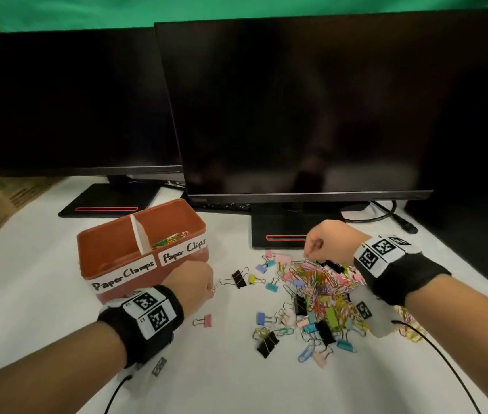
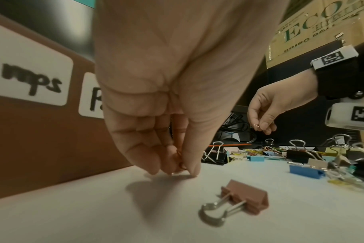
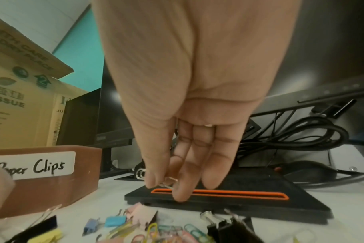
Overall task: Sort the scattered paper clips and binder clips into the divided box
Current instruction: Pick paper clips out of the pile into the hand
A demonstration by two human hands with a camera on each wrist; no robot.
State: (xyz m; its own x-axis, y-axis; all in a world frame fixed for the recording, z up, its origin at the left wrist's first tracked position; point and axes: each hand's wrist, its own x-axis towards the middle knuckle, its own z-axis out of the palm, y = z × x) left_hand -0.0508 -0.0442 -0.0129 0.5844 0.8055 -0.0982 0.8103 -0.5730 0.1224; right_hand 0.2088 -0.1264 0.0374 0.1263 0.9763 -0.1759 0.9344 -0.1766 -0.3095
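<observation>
The left hand is down at the white counter, just in front of the reddish-brown divided plastic box, its fingertips bunched and pinching a small thin wire paper clip that touches the surface. The right hand hovers above the far edge of the mixed heap of coloured paper clips and binder clips, thumb and fingers drawn together on a small pale wire clip; what kind it is I cannot tell.

The box is rectangular with rounded corners and a matt surface, split by a white divider. Handwritten white labels read "Paper Clamps" on the left compartment and "Paper Clips" on the right, where a small tangle of coloured paper clips lies. What the left compartment holds is hidden by its wall.

The heap lies right of the box, under and beside the right wrist: thin looped wire clips in pink, yellow, green and blue, mingled with folded-metal binder clips in black, blue, teal, yellow and pink with silvery wire handles. A pink binder clip lies apart near the left wrist, and a black binder clip lies between box and heap.
</observation>
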